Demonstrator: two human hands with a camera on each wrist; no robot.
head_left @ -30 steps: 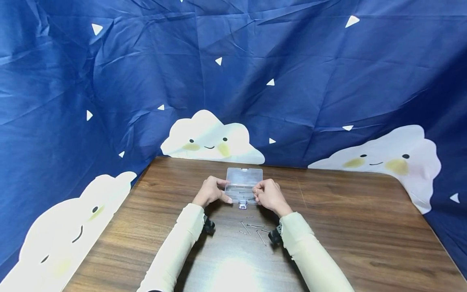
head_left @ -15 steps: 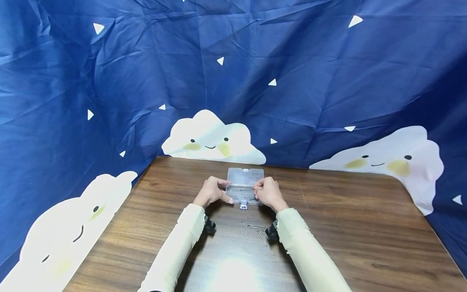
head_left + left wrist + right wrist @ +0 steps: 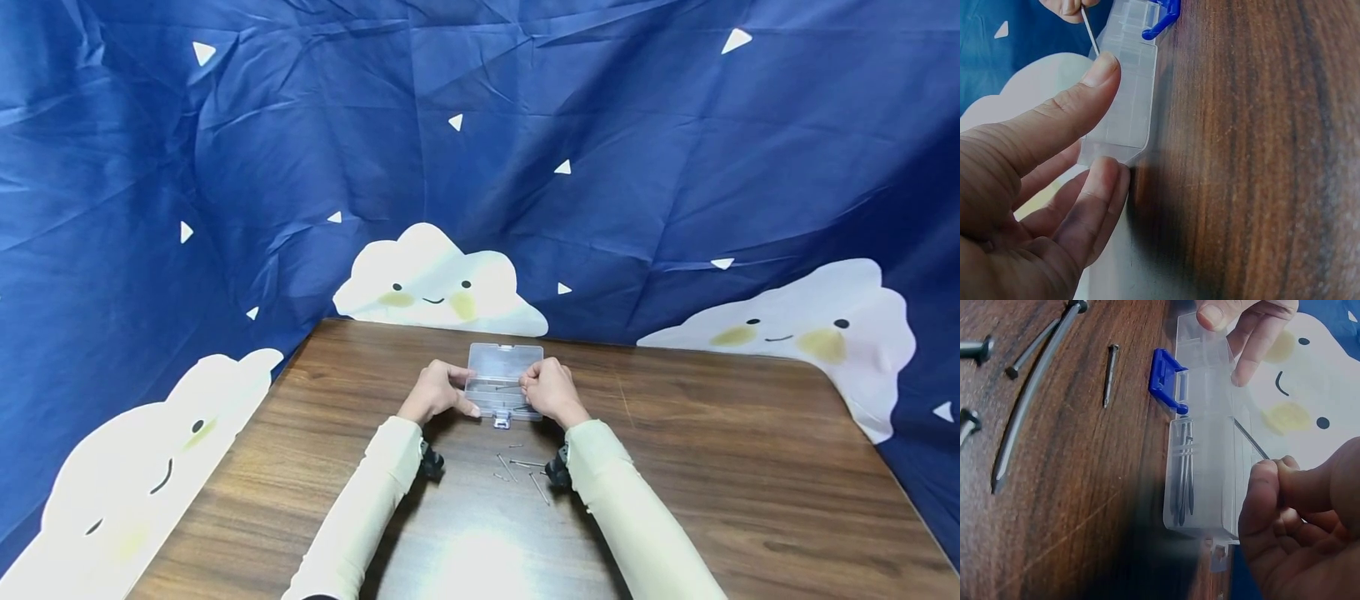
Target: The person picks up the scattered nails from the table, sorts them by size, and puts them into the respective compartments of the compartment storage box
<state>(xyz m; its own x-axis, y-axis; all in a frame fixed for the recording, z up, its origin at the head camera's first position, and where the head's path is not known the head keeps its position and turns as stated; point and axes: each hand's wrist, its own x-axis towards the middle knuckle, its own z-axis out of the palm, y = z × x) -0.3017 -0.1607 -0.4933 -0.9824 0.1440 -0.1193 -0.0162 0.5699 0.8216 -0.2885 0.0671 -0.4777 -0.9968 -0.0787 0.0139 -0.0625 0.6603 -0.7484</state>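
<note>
A clear plastic compartment box (image 3: 1207,394) with a blue latch (image 3: 1163,381) lies on the table, its lid (image 3: 506,360) raised toward the back. My left hand (image 3: 438,390) holds the box at its left end, thumb on the front rim and fingers round the corner. Between thumb and forefinger my right hand (image 3: 552,392) pinches a thin nail (image 3: 1251,439), slanted over the box with its far end down at the rear part. Several nails (image 3: 1185,481) lie inside a front compartment at the right end. The pinched end of the nail is hidden by the fingertips.
Several loose nails (image 3: 538,488) of different lengths lie on the wooden table (image 3: 712,467) in front of the box, between the forearms. A blue cloth (image 3: 600,208) with clouds hangs behind the table's far edge.
My right hand has shifted slightly up and away from me, and the nail in it now shows over the rear of the box. My left hand keeps its hold on the box.
</note>
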